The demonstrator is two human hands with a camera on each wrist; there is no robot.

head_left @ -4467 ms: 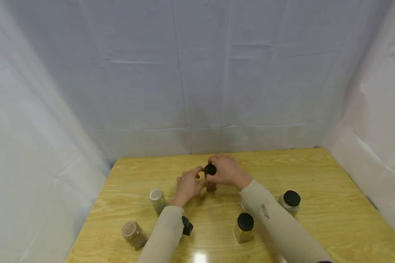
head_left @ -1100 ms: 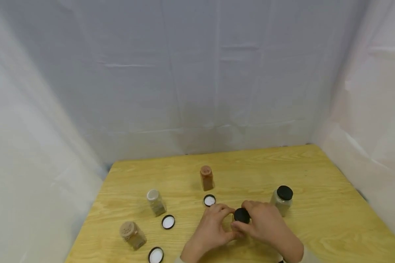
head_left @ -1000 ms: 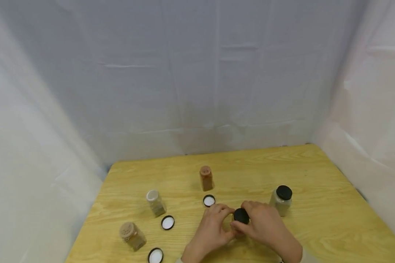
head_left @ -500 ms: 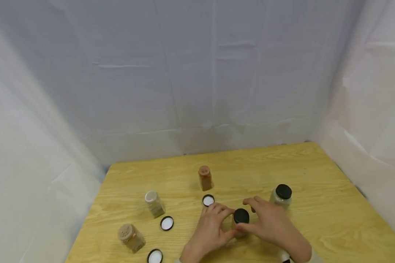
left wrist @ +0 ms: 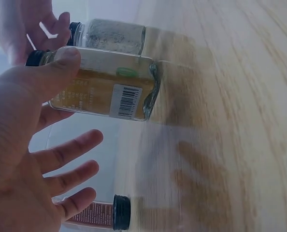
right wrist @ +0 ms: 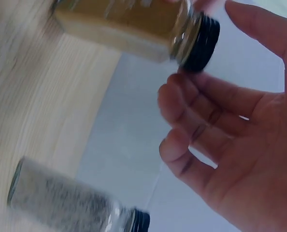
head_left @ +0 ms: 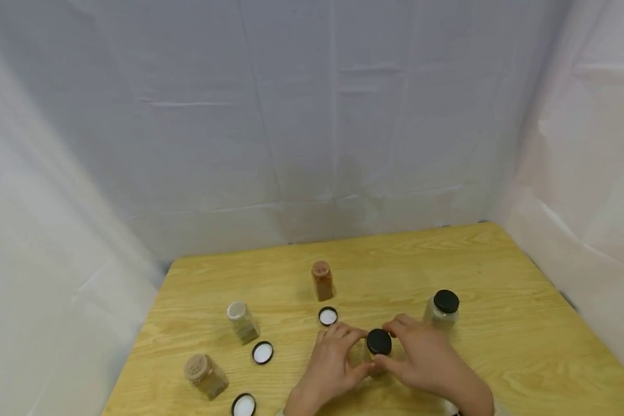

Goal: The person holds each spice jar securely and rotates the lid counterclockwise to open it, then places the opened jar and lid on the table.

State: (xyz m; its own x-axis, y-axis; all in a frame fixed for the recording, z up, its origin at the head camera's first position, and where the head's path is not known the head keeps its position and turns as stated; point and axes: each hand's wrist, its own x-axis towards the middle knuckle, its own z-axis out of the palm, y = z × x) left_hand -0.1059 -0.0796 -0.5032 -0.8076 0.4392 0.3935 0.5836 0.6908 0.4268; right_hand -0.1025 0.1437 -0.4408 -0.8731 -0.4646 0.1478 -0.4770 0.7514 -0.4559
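Observation:
A glass spice jar (left wrist: pixel 102 89) with yellow-brown contents and a black lid (head_left: pixel 379 341) stands upright on the table between both hands. My left hand (head_left: pixel 330 365) pinches it near its neck with thumb and index finger; the other fingers are spread beside it in the left wrist view. Around the lid hovers my right hand (head_left: pixel 421 357). In the right wrist view its fingertips (right wrist: pixel 175 104) are at the lid's edge, and its thumb (right wrist: pixel 259 21) stands apart from it. Behind and to the right is a jar (head_left: pixel 442 312) with greyish contents and a black lid.
A reddish-brown shaker jar (head_left: pixel 323 281) stands at the back. Farther left are a white-topped jar (head_left: pixel 243 323) and a tan-topped shaker jar (head_left: pixel 206 375). Black lids lie white side up: one lid (head_left: pixel 328 316) near the middle, another lid (head_left: pixel 262 352) and a third lid (head_left: pixel 243 405) leftward.
Both hands have left the reddish-brown jar, whose lid now lies before it, and come to the yellow-brown jar. Lately the right fingers spread off its lid, then came back closer.

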